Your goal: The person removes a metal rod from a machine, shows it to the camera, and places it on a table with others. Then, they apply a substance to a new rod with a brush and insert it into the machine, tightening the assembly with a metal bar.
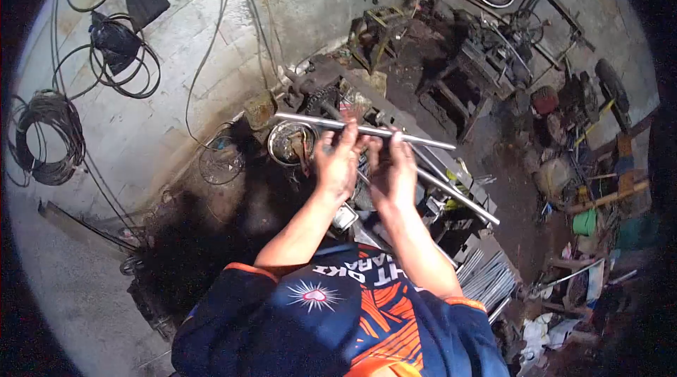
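A thin silvery metal rod (pixel 310 120) lies across the fingers of both hands, sloping slightly down to the right. My left hand (pixel 340 165) is raised with its fingers at the rod's left half. Close beside it, my right hand (pixel 395 169) has its fingertips against the rod right of the middle. Below the rod's right end, a second metal bar (pixel 462 201) slants down to the right over the cluttered bench. A round container (pixel 285 143) with small items stands just left of my left hand.
A bundle of metal rods (pixel 486 282) lies at the lower right, near my right forearm. A dark metal frame (pixel 458 95) and a green container (pixel 584 222) are on the right. Coiled cable (pixel 48 138) hangs on the left wall.
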### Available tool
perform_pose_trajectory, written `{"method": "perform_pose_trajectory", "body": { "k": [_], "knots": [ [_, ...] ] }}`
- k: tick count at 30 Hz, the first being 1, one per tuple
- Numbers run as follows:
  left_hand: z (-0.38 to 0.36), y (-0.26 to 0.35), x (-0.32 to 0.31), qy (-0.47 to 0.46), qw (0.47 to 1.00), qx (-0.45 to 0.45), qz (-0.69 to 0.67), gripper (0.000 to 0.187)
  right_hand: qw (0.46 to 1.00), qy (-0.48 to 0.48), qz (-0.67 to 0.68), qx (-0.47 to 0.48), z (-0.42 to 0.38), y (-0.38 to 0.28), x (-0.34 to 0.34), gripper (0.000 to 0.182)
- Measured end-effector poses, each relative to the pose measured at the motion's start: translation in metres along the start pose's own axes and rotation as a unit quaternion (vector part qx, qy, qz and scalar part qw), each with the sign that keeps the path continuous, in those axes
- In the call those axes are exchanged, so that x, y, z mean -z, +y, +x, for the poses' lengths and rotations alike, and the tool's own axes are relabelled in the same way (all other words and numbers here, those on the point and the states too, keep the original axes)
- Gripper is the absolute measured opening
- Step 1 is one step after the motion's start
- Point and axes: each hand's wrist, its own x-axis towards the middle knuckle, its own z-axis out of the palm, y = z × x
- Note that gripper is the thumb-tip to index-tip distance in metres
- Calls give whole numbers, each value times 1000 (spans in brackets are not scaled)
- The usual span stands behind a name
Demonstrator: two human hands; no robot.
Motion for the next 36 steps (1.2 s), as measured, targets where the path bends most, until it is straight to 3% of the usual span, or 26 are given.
{"method": "perform_pose_trajectory", "body": {
  "k": [2,3,4,7,11,18,24,27,28,30,32,33,36],
  "knots": [
    [-4,2,-19,-89,986,21,-137,28,998,11,2,64,-6,-23,-1,21],
    [-3,2,-13,-124,977,54,-167,60,997,18,-1,73,-12,-36,-3,21],
    [-4,8,-20,-122,976,61,-170,80,996,19,3,83,-20,-49,-3,22],
    [-8,30,-46,-106,964,59,-238,103,992,18,16,127,-39,-73,-2,21],
    [-11,45,-71,-209,948,14,-241,115,984,23,15,176,-62,-84,-1,21],
    [-30,58,-91,-258,939,-45,-222,116,983,17,37,181,-79,-89,5,19],
    [-40,67,-95,-236,953,-65,-177,124,984,13,40,171,-87,-83,7,18],
    [-43,62,-91,-229,951,-101,-183,123,985,18,46,164,-94,-80,2,19],
    [-43,54,-87,-236,951,-161,-120,119,985,17,52,162,-96,-80,-1,19],
    [-54,46,-79,-267,954,-114,80,106,981,23,38,189,-101,-79,-9,21],
    [-58,17,-61,-282,957,-15,65,84,978,-14,28,205,-102,-80,-8,22],
    [-62,7,-65,-291,953,-55,64,54,974,-30,23,224,-105,-79,-12,21],
    [-69,4,-86,-279,958,-69,17,32,972,-7,-4,237,-106,-80,-14,20]
  ]
}}
